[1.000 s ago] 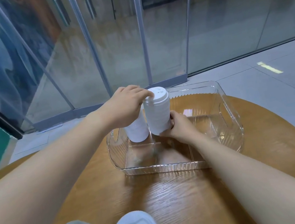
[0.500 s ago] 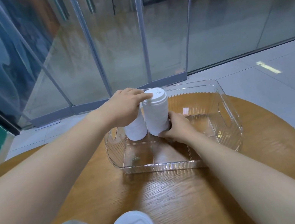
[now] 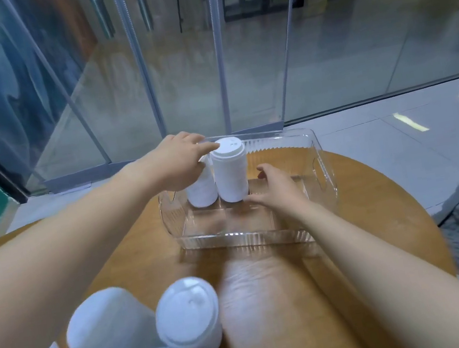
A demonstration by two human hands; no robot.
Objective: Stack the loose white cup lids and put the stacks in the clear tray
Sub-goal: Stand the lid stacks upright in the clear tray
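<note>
Head view, far-left corner of clear tray [image 3: 322, 164]: two upright lid stacks touching, taller stack [image 3: 230, 170] right of shorter stack [image 3: 201, 192]. Left hand [image 3: 181, 163] draped over shorter stack, fingertip on taller one's rim. Right hand [image 3: 277, 188] spread, just off taller stack's base. Tray's right half free. Blurred stacks [image 3: 158, 337] at table's [image 3: 380, 209] near edge.

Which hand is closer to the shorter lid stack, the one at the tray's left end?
Left. The left hand rests over the shorter stack, covering its top. The right hand is beyond the taller stack, on its far side.
</note>
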